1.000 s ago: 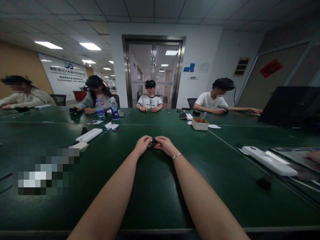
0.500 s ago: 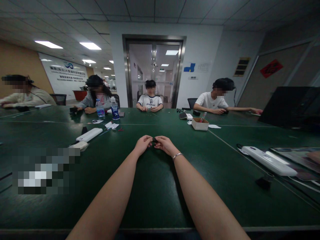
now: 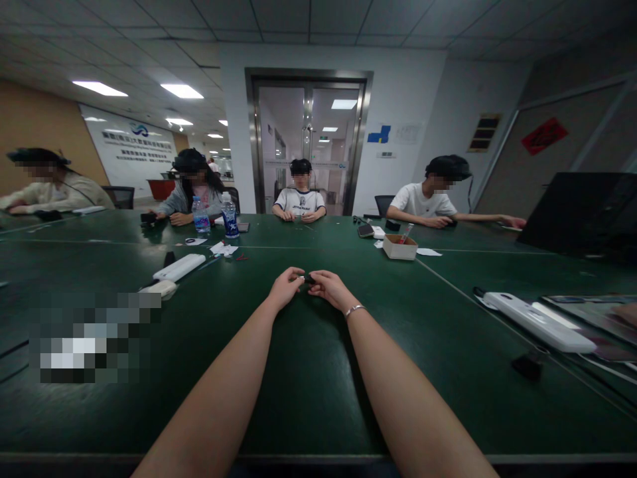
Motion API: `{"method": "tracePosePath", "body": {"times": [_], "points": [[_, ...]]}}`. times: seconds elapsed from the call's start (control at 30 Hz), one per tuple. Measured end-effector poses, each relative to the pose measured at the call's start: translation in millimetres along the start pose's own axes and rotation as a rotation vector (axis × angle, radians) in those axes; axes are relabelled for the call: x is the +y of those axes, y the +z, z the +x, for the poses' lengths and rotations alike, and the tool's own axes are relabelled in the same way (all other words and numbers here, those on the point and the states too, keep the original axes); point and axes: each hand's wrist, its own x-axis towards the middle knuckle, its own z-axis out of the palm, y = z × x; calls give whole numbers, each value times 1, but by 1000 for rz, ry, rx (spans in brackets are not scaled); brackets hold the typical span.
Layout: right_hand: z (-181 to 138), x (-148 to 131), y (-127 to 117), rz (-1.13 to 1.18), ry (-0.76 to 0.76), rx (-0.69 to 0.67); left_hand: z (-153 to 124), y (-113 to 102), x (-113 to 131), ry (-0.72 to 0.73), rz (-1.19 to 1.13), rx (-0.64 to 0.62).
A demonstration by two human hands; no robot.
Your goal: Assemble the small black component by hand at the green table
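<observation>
Both my arms stretch out over the dark green table (image 3: 308, 372). My left hand (image 3: 284, 287) and my right hand (image 3: 329, 287) meet at the middle, fingers curled in a pinch. Between their fingertips sits a small dark object (image 3: 308, 279), too small to name. A thin bracelet (image 3: 353, 309) circles my right wrist. Both hands rest low, just above or on the tabletop.
A white elongated device (image 3: 178, 267) lies to the left, another white device (image 3: 540, 321) to the right. A small cardboard box (image 3: 398, 247) and two water bottles (image 3: 228, 216) stand farther back. Several people sit around the far side. A black laptop lid (image 3: 577, 209) stands at right.
The hands stay together on the small dark object with only slight finger movement. The view has shifted a little.
</observation>
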Motion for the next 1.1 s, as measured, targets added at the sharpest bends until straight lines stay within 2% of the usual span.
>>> {"method": "tracePosePath", "body": {"times": [1.1], "points": [[1,0,1,1,7,11,6,0,-12,24,22,16]]}}
